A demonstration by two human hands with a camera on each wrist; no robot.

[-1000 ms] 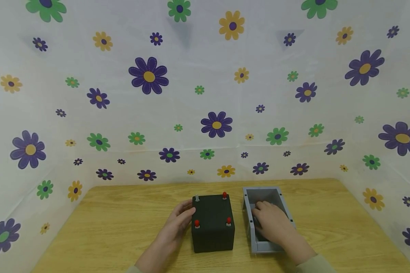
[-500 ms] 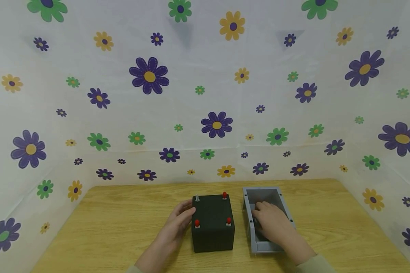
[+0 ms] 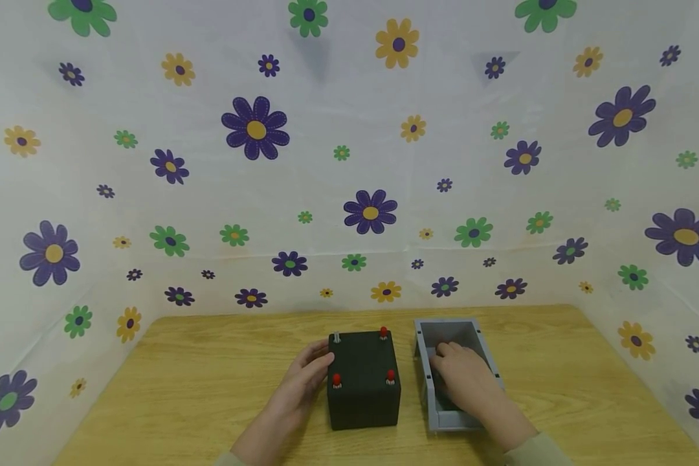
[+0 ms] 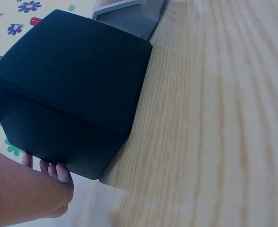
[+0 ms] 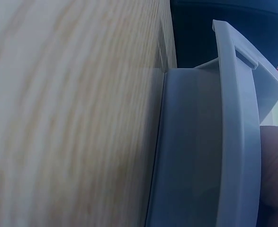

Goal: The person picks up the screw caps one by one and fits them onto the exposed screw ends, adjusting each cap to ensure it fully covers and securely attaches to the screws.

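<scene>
A black box [image 3: 362, 362] stands on the table, with red-capped metal posts at three corners of its top and a bare metal post [image 3: 336, 337] at the far left corner. My left hand [image 3: 298, 387] rests against the box's left side, thumb near the top edge and fingers along the side, as the left wrist view also shows around the box [image 4: 67, 80]. To the right is a grey plastic bin [image 3: 457, 422]. My right hand [image 3: 465, 375] reaches down inside it with bent fingers; the fingertips, and anything between them, are hidden. In the right wrist view the bin's wall [image 5: 191, 151] blocks most of that hand.
The wooden table [image 3: 210, 375] carries the box and the bin side by side with a narrow gap. A white sheet [image 3: 314, 194] printed with flowers hangs behind and at both sides of the table.
Both hands, the box and the bin keep nearly the same places. The head view shifts very slightly.
</scene>
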